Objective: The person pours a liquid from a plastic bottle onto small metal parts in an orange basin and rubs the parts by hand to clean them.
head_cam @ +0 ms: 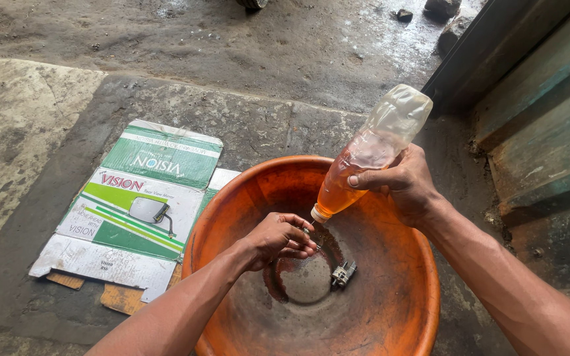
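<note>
From the head camera, the right hand (407,184) is gripping a clear plastic bottle (372,153) around its middle, fingers wrapped fully round it and thumb pressing on the near side. The bottle is being held tilted steeply, neck down and base up toward the far right, so the orange-amber liquid inside is pooling toward the mouth, which is hanging just above the left hand (278,238). The upper part of the bottle is looking empty and a little crumpled.

The left hand is reaching down into a wide orange basin (232,198), fingers curled and pinched together on something small right under the bottle's mouth (too small and too hidden by the fingertips to say what it is). The hand is sitting there so the liquid lands on whatever it is pinching, and the basin is standing beneath to catch the run-off. A dark wet ring is showing on the basin's worn grey bottom.

A small metal part (343,273) is lying loose on the basin floor, just to the right of the left hand and apart from it, touching neither hand.

The basin is resting on grimy concrete. To its left, a flattened cardboard box (136,211), green and white with a picture of a mirror, is lying on the ground, its edge slipping under the basin's rim. A weathered teal wall is running along the right.
</note>
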